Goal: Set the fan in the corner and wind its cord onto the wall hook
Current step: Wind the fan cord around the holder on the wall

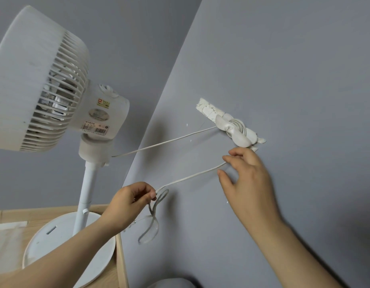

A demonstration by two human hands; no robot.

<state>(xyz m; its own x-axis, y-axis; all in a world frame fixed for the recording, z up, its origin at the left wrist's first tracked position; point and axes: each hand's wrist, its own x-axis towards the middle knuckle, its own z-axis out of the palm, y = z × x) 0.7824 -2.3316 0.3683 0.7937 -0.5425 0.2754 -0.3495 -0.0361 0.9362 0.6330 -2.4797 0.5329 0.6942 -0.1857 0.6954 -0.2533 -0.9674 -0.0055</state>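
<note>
Head view: fan (40, 80) standing on its round base (92, 252) on the wood floor (11, 235), in the corner where two grey walls (294, 69) meet. Its cord (190, 177) leaves the fan's neck and runs up to the hook (235, 129) on the right-hand wall, where a few turns are already wound. Right hand (246, 179), just below the hook: fingers curled over the cord, thumb spread apart beneath it. From there the cord stretches straight down to the left hand (130, 202), which pinches it between thumb and forefinger. Slack loops (150, 229) hang below the left hand, against the wall.
</note>
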